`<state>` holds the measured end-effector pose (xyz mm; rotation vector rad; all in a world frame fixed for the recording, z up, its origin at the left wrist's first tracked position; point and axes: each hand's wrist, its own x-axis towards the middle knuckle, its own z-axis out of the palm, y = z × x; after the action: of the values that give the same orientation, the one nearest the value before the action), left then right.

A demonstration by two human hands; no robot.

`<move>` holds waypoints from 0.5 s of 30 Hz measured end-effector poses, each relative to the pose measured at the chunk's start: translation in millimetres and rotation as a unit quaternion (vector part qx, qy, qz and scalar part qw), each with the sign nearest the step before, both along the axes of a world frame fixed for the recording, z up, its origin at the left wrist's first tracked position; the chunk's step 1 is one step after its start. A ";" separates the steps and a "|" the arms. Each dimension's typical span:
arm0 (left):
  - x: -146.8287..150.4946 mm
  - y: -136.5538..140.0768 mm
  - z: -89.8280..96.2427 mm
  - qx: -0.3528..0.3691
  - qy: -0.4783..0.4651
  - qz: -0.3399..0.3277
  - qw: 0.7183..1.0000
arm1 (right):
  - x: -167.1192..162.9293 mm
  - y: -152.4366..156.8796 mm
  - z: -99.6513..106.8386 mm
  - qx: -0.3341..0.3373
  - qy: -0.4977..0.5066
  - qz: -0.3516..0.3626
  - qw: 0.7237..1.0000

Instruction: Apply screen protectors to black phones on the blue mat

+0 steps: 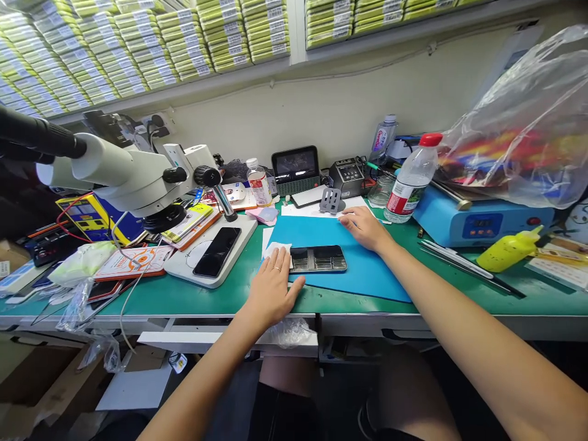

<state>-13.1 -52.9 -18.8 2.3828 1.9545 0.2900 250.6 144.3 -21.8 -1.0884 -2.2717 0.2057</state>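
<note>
My left hand [274, 288] lies flat with its fingers stretched over a white tissue [278, 247] and the left end of a dark smartphone [328, 260]. Its thumb is spread to the side. The phone lies flat on a blue mat [312, 233], its glossy face reflecting the shelves; its left end is hidden. Towards the mat's far right side rests my right hand [364, 228], fingers loosely bent and apart, with nothing visible in it. Just beyond those fingers stands a grey slotted stand [331, 201].
To the left, a microscope [124, 177] rises over its pale base [250, 229], which carries another black phone [217, 252]. A red-capped bottle [412, 177], a blue machine [478, 217], tweezers [459, 260] and a yellow squeeze bottle [505, 251] occupy the right. An open drawer [220, 343] juts out below.
</note>
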 end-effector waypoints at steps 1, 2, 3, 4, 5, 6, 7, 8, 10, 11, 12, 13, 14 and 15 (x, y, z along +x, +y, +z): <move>-0.8 -1.6 -0.7 0.010 0.004 -0.001 1.000 | -0.1 0.1 0.0 0.000 0.001 -0.001 1.000; -0.1 -1.4 -0.5 0.019 0.008 -0.001 1.000 | -0.1 0.2 0.1 -0.001 0.001 -0.002 1.000; 1.8 0.5 0.5 0.026 0.011 -0.002 1.000 | -0.2 0.2 0.2 -0.001 0.001 -0.002 1.000; 4.5 3.8 2.1 0.029 0.014 -0.004 0.999 | -0.2 0.3 0.2 -0.002 0.000 -0.003 1.000; 7.7 8.0 4.2 0.030 0.018 -0.007 0.999 | -0.1 0.4 0.2 -0.002 -0.001 -0.003 1.000; 10.9 12.7 6.6 0.027 0.020 -0.009 0.999 | 0.0 0.6 0.2 -0.002 -0.002 -0.004 1.000; 13.8 17.4 9.0 0.022 0.022 -0.012 0.999 | 0.1 0.9 0.1 -0.001 -0.003 -0.004 1.000; 16.0 21.6 11.2 0.013 0.022 -0.015 1.000 | 0.2 1.2 0.0 0.001 -0.003 -0.004 1.000; 17.8 27.6 15.1 -0.010 0.018 -0.017 1.000 | 0.4 1.6 0.1 0.002 -0.003 -0.004 1.000; 17.2 29.3 16.7 -0.020 0.014 -0.018 1.000 | 0.3 1.5 0.3 0.002 -0.003 -0.003 1.000; 15.6 30.1 18.1 -0.026 0.012 -0.017 0.999 | 0.3 1.2 0.6 0.002 -0.004 -0.002 1.000; 13.0 30.1 19.5 -0.030 0.011 -0.015 0.999 | 0.1 0.6 1.1 0.001 -0.004 -0.002 1.000; 9.4 29.6 20.8 -0.031 0.012 -0.012 0.999 | 0.0 -0.3 1.7 -0.001 -0.005 -0.004 1.000; 5.0 28.5 22.0 -0.032 0.014 -0.010 0.999 | -0.2 -1.2 2.3 -0.003 -0.006 -0.006 1.000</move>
<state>-8.1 -24.4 3.3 2.3775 1.9204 0.1901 250.4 143.1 -19.5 -1.1078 -2.2758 0.2027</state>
